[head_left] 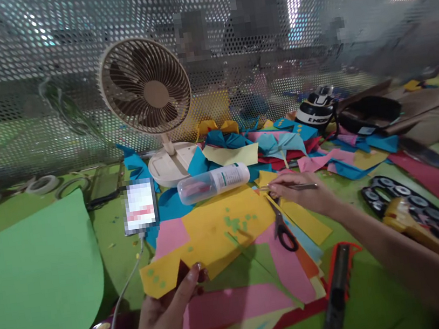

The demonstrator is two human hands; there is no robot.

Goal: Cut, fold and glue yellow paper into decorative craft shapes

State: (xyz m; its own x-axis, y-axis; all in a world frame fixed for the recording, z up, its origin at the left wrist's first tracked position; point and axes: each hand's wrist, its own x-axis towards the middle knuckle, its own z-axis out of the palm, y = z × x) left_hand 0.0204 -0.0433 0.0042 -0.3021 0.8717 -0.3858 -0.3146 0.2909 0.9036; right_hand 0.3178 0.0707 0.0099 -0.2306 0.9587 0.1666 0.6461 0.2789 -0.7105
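My left hand [173, 301] pinches the near left edge of a yellow paper piece [208, 231], thumb on top and fingers partly hidden below. Small green paper dots [233, 222] are scattered over this paper. In my right hand [305, 193] is a slim metal tool [306, 186], perhaps tweezers, its tip pointing left just beyond the paper's right end. Black-handled scissors [284, 231] lie beneath that hand on coloured sheets. A clear plastic bottle with a white label [214, 182] lies on its side behind the yellow paper. Pink paper [235, 304] and other sheets are stacked below.
A fan [156, 94] stands at the back, a phone [139, 205] with a cable before it. A green sheet [35, 277] covers the left. Folded coloured paper [278, 145] fills the back. A box cutter [338, 284] and a yellow-and-black tool [420, 229] lie at right.
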